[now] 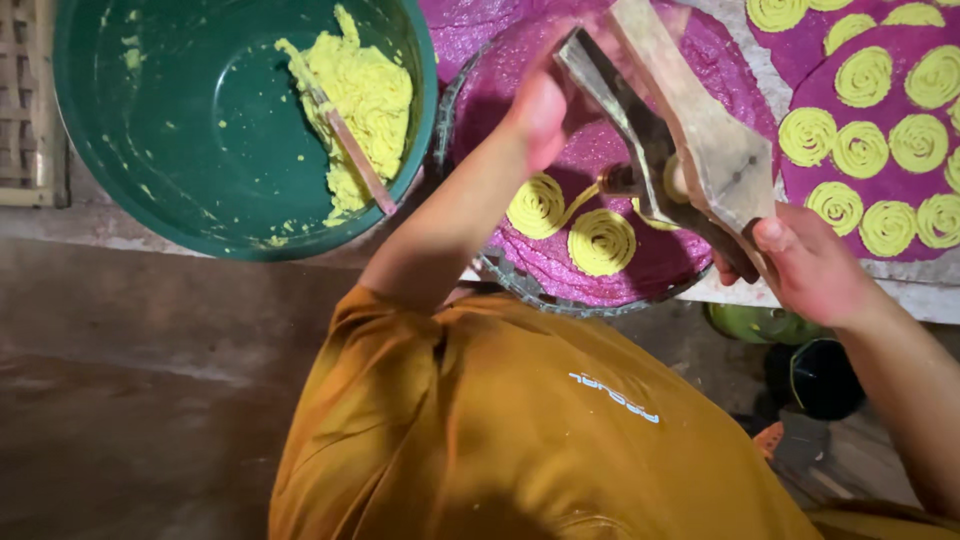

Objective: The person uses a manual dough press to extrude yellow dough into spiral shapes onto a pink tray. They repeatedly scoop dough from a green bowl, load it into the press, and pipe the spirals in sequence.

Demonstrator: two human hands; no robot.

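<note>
Two hands: both clasp a wooden dough press with two long handles
Left hand [540, 100]: curled round the far end of the dark upper handle [640, 135], fingers mostly hidden behind it
Right hand [815, 270]: fingers wrapped on the near end of the pale lower handle [700, 120], thumb on top
Press [690, 160]: held between the hands, over the round purple tray; a yellow dough strand [585, 197] runs from its nozzle to a coil
Purple tray [520, 70]: directly under the hands; two finished yellow coils [570, 225] lie near its front edge, a third seems to show behind the press, and most of the surface is bare
Right of the hands: purple sheets [800, 175] already packed with yellow coils
Left of the hands: green bowl [190, 150] with a lump of yellow dough [365, 95] and a spoon [355, 155] stuck in it
Judged progress: this tray barely begun, dough still in reserve
</note>
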